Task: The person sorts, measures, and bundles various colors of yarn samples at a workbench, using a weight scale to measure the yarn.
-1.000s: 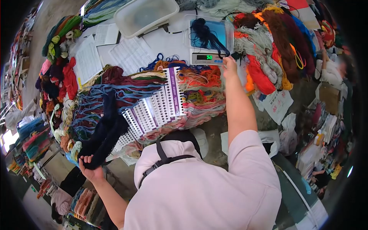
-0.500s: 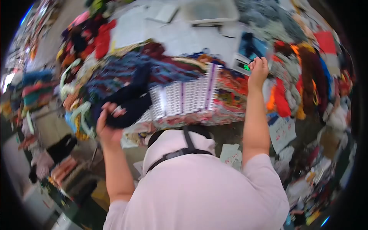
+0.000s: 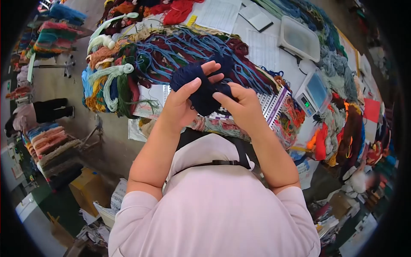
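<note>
A dark navy bundle of yarn (image 3: pixel 203 100) hangs between my two hands above the table's front part. My left hand (image 3: pixel 182 100) is wrapped round its left side, some fingertips showing past the yarn. My right hand (image 3: pixel 244 105) pinches the bundle's right side between thumb and fingers. Beneath and behind the hands lie blue and maroon yarn strands (image 3: pixel 180 49). Partly covered by the hands and yarn is a white sheet with rows of holes and a purple strip (image 3: pixel 276 105).
A digital scale (image 3: pixel 314 92) with a lit green display stands to the right, below a clear plastic tray (image 3: pixel 299 38). Papers (image 3: pixel 216 15) lie at the back. Coloured skeins (image 3: pixel 117 81) hang over the left edge. A person (image 3: pixel 28 116) is at far left, another (image 3: pixel 359 180) at far right.
My right hand has come from beside the scale to the navy yarn and now grips it. My left hand has moved inward with the yarn. The view has turned.
</note>
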Motion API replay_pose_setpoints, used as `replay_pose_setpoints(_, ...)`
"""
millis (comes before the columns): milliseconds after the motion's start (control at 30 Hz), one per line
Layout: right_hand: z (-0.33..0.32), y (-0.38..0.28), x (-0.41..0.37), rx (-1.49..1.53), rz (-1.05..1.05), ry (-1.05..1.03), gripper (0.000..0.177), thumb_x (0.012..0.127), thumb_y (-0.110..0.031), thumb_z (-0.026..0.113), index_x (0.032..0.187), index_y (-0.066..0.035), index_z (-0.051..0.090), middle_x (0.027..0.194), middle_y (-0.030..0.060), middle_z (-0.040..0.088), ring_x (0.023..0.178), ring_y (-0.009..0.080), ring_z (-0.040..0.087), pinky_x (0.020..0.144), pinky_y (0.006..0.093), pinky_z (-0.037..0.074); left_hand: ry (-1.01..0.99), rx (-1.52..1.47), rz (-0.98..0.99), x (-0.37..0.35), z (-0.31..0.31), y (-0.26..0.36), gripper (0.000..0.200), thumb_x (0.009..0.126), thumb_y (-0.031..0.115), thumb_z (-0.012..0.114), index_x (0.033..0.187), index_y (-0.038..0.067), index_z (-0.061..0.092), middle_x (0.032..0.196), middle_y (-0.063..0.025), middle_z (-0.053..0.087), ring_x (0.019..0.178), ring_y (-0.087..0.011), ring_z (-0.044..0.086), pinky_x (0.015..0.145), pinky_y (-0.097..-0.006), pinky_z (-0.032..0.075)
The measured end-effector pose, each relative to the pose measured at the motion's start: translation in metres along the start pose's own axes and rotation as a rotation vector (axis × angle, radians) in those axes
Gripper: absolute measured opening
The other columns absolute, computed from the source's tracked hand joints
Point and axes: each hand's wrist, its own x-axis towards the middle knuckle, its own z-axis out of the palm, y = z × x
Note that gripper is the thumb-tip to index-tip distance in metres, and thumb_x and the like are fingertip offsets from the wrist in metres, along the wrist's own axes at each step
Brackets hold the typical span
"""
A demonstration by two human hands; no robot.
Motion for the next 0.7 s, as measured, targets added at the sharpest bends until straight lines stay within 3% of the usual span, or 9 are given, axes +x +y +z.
replay_pose_setpoints(33,0.007,-0.008,-0.001,0.021,0.091,-0.004,0.016,0.086,-0.014,0.066,0.087,0.001,0.068,0.069,0.003,0.056,0.066,0.0097,0.053,0.059,0.0252,0.04,-0.007,-0.011,-0.008,-0.005,-0.006,0.009,0.058,0.09,0.025,0.051,0.142,0.002,0.035,0.142,-0.0185,0.039,0.129,-0.0325,0.041,0.107,-0.0438,0.035)
replay_pose_setpoints(133,0.037,-0.03,-0.001,0.125,0.074,0.012,0.018,0.089,-0.016,0.065,0.092,0.001,0.07,0.07,0.0012,0.057,0.066,0.0068,0.051,0.058,0.0234,0.04,0.003,-0.067,-0.009,-0.017,-0.021,0.037,0.063,0.086,0.019,0.058,0.142,0.002,0.035,0.13,-0.0174,0.049,0.118,-0.0294,0.051,0.1,-0.041,0.043)
replay_pose_setpoints(233,0.061,-0.041,0.003,0.106,0.076,0.013,0.019,0.089,-0.015,0.064,0.097,0.001,0.07,0.072,0.0006,0.06,0.069,0.0067,0.054,0.061,0.022,0.042,0.004,0.016,0.039,-0.027,-0.032,0.06,0.062,0.08,0.011,0.067,0.137,0.003,0.045,0.11,-0.0092,0.061,0.1,-0.0194,0.059,0.089,-0.0342,0.049)
replay_pose_setpoints(400,0.098,-0.057,0.012,0.169,0.122,0.055,0.016,0.085,-0.01,0.067,0.097,0.001,0.07,0.078,0.0019,0.063,0.073,0.007,0.056,0.063,0.0221,0.044,-0.114,0.134,0.049,-0.039,-0.049,0.089,0.065,0.079,0.016,0.067,0.138,0.001,0.043,0.116,-0.0129,0.057,0.107,-0.0232,0.057,0.094,-0.0352,0.045)
replay_pose_setpoints(500,0.113,-0.06,0.015,0.099,-0.048,0.093,0.01,0.084,-0.006,0.067,0.09,0.002,0.069,0.085,0.0026,0.064,0.074,0.0066,0.057,0.065,0.0216,0.044,-0.127,0.162,0.072,-0.043,-0.06,0.103,0.066,0.079,0.018,0.068,0.138,0.001,0.043,0.116,-0.0129,0.057,0.107,-0.023,0.056,0.095,-0.0352,0.045)
replay_pose_setpoints(633,0.127,-0.076,0.013,0.351,0.009,0.122,0.011,0.084,-0.003,0.066,0.094,0.001,0.064,0.086,0.002,0.063,0.077,0.007,0.057,0.068,0.0223,0.045,-0.167,0.151,0.06,-0.048,-0.066,0.116,0.065,0.08,0.021,0.068,0.137,0.0,0.044,0.119,-0.0135,0.056,0.11,-0.0231,0.055,0.096,-0.0361,0.044)
replay_pose_setpoints(700,0.133,-0.079,0.013,0.196,-0.039,0.137,0.015,0.083,-0.002,0.067,0.097,0.0,0.063,0.086,0.002,0.061,0.077,0.007,0.056,0.069,0.0223,0.045,-0.191,0.163,0.078,-0.05,-0.063,0.115,0.064,0.083,0.026,0.064,0.137,-0.002,0.043,0.123,-0.015,0.054,0.114,-0.0239,0.054,0.097,-0.0372,0.044)
